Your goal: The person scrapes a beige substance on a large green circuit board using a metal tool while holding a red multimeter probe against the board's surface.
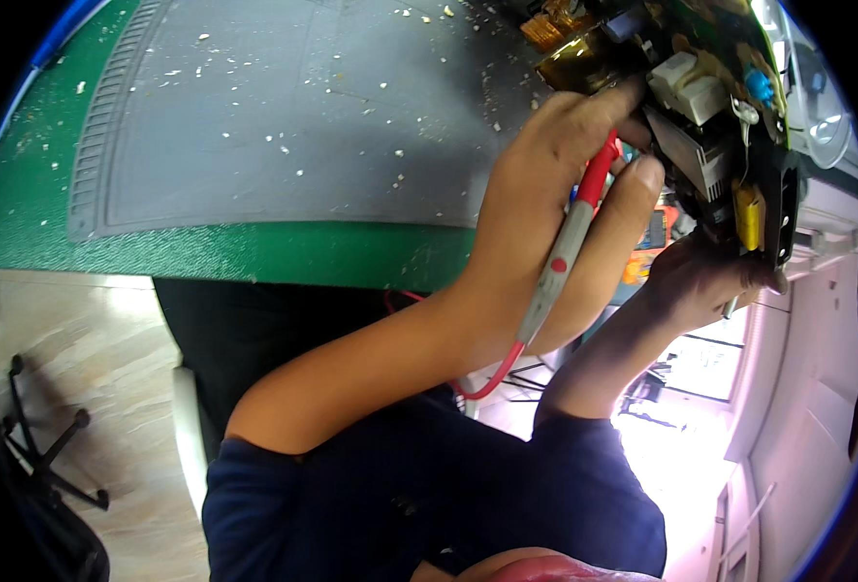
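My left hand point(555, 194) is closed in a pen-like grip around a red and grey test probe point(570, 242). A red lead trails from the probe's lower end, while its tip is hidden behind my fingers. Those fingertips are up against a circuit board point(715, 160) crowded with parts. On it show a silver heat sink point(684, 155), a white block point(689, 87), a yellow component point(749, 218), a blue disc point(759, 87) and a copper-coloured winding point(553, 27). My right hand point(696, 276) grips the board's lower edge from below; a small pale rod point(730, 307) pokes out by its fingers.
A grey work mat point(332, 126) with scattered pale crumbs lies on a green tabletop point(284, 254). Part of a white chair point(189, 436) and a black wheeled chair base point(51, 456) stand at the lower left. Orange and blue items point(637, 267) show blurred behind my hands.
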A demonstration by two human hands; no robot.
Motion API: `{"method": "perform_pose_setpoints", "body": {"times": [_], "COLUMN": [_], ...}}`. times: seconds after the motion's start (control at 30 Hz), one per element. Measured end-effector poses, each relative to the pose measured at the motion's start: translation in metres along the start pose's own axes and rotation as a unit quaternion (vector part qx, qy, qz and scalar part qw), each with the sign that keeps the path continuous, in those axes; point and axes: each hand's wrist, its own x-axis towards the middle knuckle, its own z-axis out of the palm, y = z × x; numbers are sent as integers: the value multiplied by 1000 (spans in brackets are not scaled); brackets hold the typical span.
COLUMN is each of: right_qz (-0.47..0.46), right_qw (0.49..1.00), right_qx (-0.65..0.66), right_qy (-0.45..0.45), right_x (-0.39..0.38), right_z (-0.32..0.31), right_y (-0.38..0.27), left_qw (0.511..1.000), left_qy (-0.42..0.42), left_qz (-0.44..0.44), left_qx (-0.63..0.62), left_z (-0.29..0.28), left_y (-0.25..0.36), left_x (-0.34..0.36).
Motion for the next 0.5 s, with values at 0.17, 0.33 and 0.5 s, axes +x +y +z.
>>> {"method": "perform_pose_setpoints", "body": {"times": [0.17,0.33,0.5], "right_qz": [27,46,60], "right_qw": [999,999,998], "right_qx": [11,17,23], "right_qy": [-45,-13,-27], "right_x": [6,3,0], "right_z": [10,18,15], "right_y": [-11,-16,-15], "left_qw": [997,990,985], "left_qy": [-62,-129,-142], "left_qz": [44,14,22], "left_qx": [-4,58,93], "left_z": [-2,-2,-11], "left_y": [-1,5,4], "left_x": [6,3,1]}}
